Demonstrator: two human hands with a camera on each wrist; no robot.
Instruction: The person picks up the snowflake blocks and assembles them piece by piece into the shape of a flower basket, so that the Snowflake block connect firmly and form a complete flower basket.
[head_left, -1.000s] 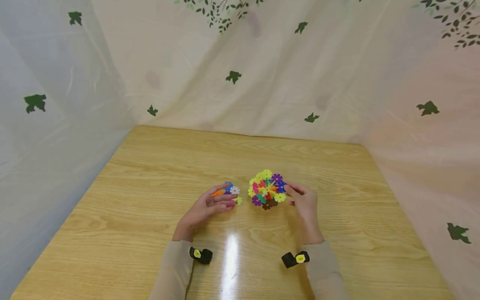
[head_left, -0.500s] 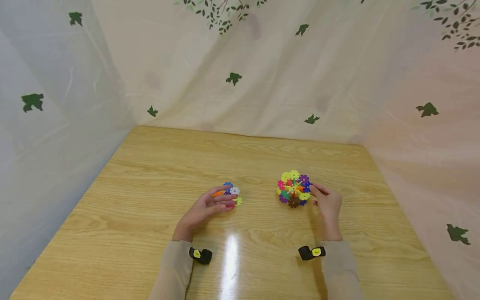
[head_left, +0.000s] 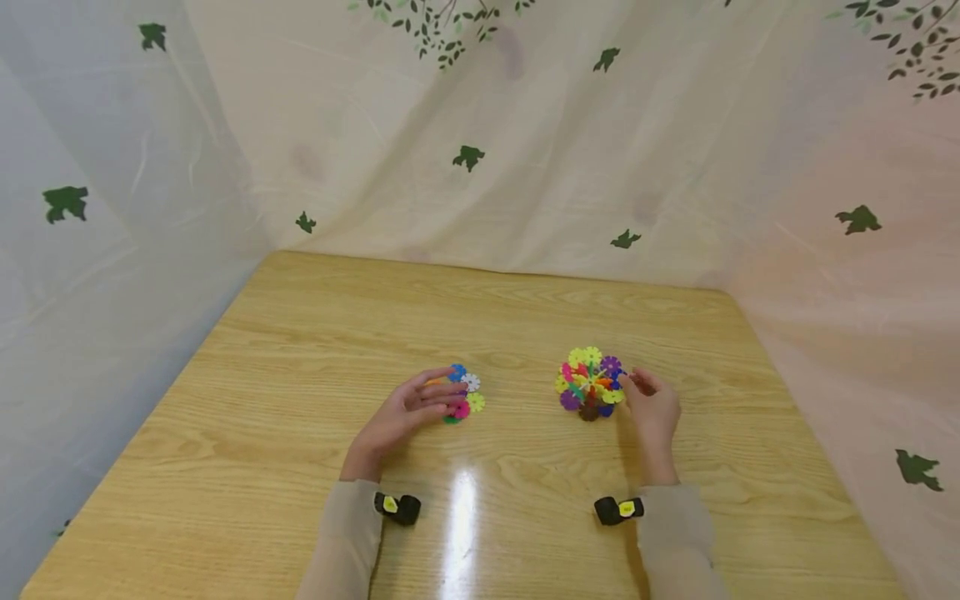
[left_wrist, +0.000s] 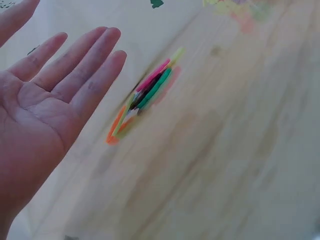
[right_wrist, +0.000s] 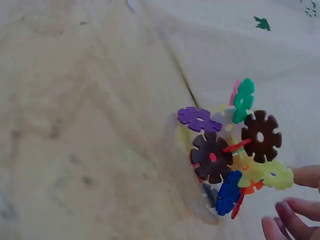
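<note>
A ball-like build of interlocking flower-shaped plastic discs [head_left: 590, 383], in yellow, purple, brown, blue and green, stands on the table right of centre. My right hand [head_left: 652, 408] is at its right side, fingers loosely bent and parted. In the right wrist view one fingertip is right at a yellow disc [right_wrist: 274, 174], and the other fingers [right_wrist: 295, 220] are apart from the build. Palm facing inward, my left hand [head_left: 408, 408] hovers with fingers extended over a small group of flat discs [head_left: 476, 402]. It partly hides them in the head view; the left wrist view shows these discs [left_wrist: 150, 90] nearly edge-on.
The wooden table [head_left: 337, 317] carries both groups, with bare wood between them. Pale cloth [head_left: 525, 200] printed with green birds and leaves hangs behind and on both sides. A black strap camera [head_left: 405, 509] sits on each wrist.
My right hand carried the disc build rightward, away from the small group. In the last half second its fingers have parted from it. The left hand shifted slightly, uncovering more of the pink and green discs.
</note>
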